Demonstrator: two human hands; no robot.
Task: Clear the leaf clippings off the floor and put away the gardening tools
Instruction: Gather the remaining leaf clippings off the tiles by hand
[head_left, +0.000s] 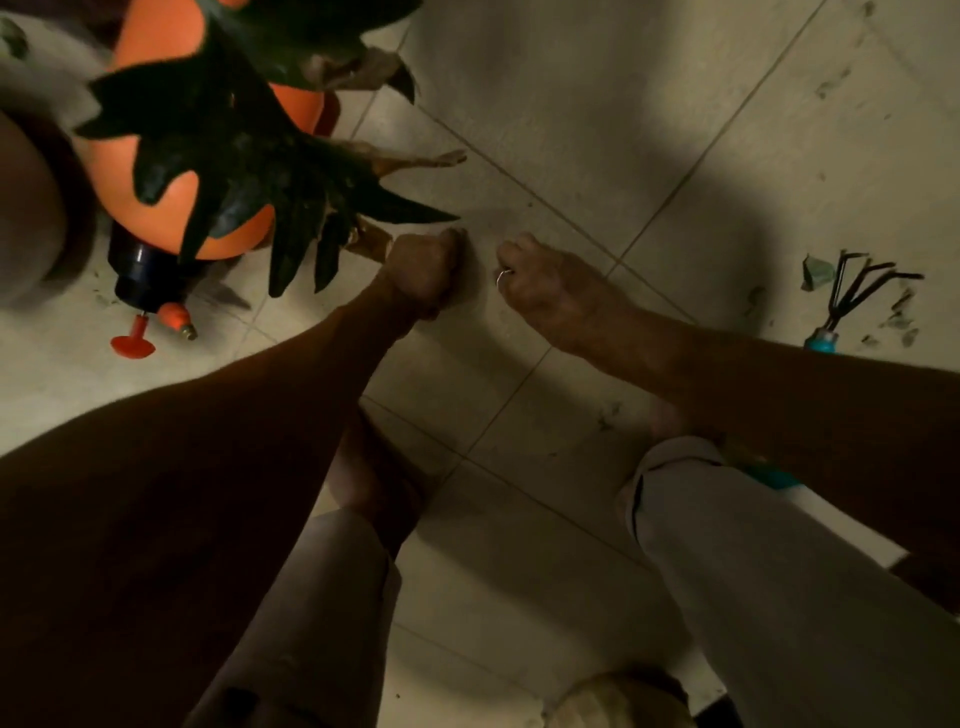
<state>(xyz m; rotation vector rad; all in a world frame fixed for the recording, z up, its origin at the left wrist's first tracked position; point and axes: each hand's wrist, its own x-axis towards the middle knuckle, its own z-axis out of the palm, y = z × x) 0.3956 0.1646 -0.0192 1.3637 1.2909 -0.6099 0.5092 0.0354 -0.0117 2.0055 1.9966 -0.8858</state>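
Observation:
My left hand (423, 270) is closed in a fist and grips the base of a bunch of dark, dried leaf clippings (244, 156) that fans out up and to the left. My right hand (535, 280), wearing a ring, is just to its right with the fingers curled down toward the tiled floor (571, 130); what lies under the fingertips is hidden. A small hand rake (857, 291) with a teal handle lies on the floor at the right, with leaf scraps (814, 270) around it. An orange spray bottle (156, 171) lies on its side at the left, partly behind the leaves.
My legs in light trousers and bare feet stand on the tiles below the hands. Something teal (769, 475) shows under my right forearm. A round brown pot or vessel (26, 208) sits at the far left edge. Small dirt specks dot the tiles at the right.

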